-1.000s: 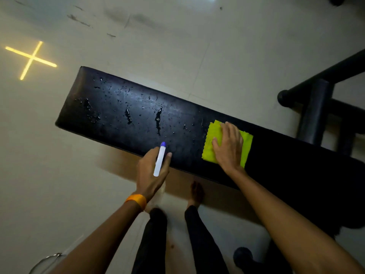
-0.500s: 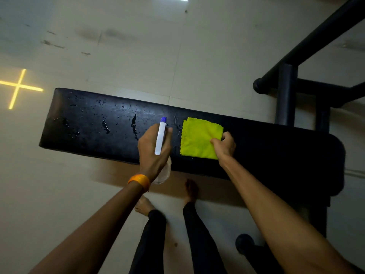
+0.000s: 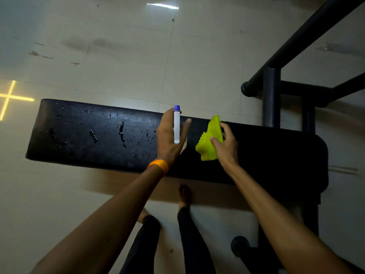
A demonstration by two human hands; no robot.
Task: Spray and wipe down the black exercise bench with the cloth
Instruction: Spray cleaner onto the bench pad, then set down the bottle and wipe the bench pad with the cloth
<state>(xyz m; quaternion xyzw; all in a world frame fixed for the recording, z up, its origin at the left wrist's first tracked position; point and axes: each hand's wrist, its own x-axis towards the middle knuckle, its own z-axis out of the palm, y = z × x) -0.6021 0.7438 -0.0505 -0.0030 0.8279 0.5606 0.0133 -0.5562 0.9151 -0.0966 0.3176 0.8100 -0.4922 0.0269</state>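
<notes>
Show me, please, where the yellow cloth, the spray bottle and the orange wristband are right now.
yellow cloth (image 3: 208,144): head view, middle of the bunched fabric.
spray bottle (image 3: 176,127): head view, white part below the purple tip.
orange wristband (image 3: 159,166): head view, top face of the band.

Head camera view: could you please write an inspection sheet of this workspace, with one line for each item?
Surface: black exercise bench; droplets on its left part; the right part is too dark to judge.
Job's things: spray bottle, white with a purple cap, held over the bench; yellow-green cloth, bunched up, beside it.
Clutter: nothing seen.
Hands: left hand, with an orange wristband, holds the spray bottle; right hand pinches the cloth.
Cables: nothing seen.
Surroundings: tiled floor; black metal frame behind the bench; yellow cross of light on the floor; bare feet near the bench.
</notes>
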